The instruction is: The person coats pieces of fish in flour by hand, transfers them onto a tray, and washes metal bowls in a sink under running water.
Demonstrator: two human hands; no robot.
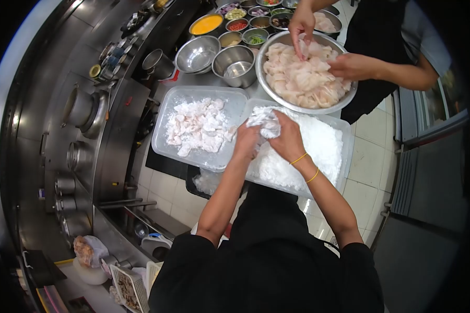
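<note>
Gripping high up, over to the head view: the left hand (247, 140) and the right hand (287, 136) met on a white-dusted piece (265, 123), fingers half curled around it (blurred, so its outline was anyone's guess). It hung above the near-left part of the powder tray (348, 151), close to the rim beside the left tray (161, 120), where coated pieces (198, 125) lay heaped. Here was the danger: powdery fingers could have let that piece slip, and a hard shake might have flung powder (318, 154) over the edge onto the floor tiles (373, 133). And what about the metal bowl (353, 95), crowding the far rim? A co-worker's hands (347, 67) were among its pale raw pieces (303, 78); a stray drip could have clumped the powder, a nudge jolted the tray. Touching neighbours in the heap risked sticking, too.
</note>
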